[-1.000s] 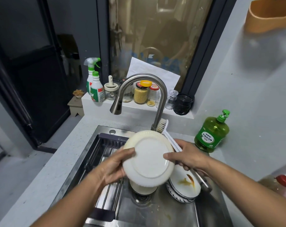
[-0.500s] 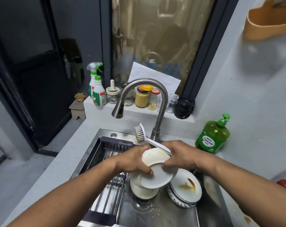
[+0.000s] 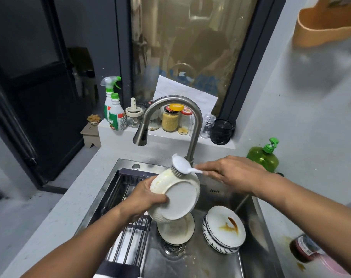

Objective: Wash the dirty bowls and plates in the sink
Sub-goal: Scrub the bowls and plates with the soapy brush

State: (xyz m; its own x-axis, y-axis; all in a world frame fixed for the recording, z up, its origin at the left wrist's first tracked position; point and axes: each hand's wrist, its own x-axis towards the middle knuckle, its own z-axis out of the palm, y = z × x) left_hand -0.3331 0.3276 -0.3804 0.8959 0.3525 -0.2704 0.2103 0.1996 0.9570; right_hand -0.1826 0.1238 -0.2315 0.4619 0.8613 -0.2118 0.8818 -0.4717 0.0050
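Far left on the ledge: a green-capped spray bottle [image 3: 112,105] beside a small white canister [image 3: 132,115]. Lower down, a dark slatted drying rack [image 3: 130,233] laid across the left part of the steel sink [image 3: 252,227]. Left hand [image 3: 144,199] curled round the rim of a white ribbed bowl [image 3: 175,197], held tilted above the basin with its flat base facing the camera. Pressed against the bowl's upper edge, the bristles of a white dish brush [image 3: 179,164], gripped by its handle in the right hand [image 3: 230,173]. Hands apart, each clamped on its own item. Arching above, a curved steel faucet [image 3: 170,117], with jars [image 3: 171,119] lined up behind it. Beneath the held bowl, over the drain, another cream bowl [image 3: 175,229]. Just right of that, a stack of plates [image 3: 223,229], the top one smeared with brown sauce. Further right on the counter [image 3: 56,213], a green pump bottle of dish soap [image 3: 264,155], partly hidden behind the right wrist. Near the lower right edge, a blurred red-capped bottle [image 3: 303,247].
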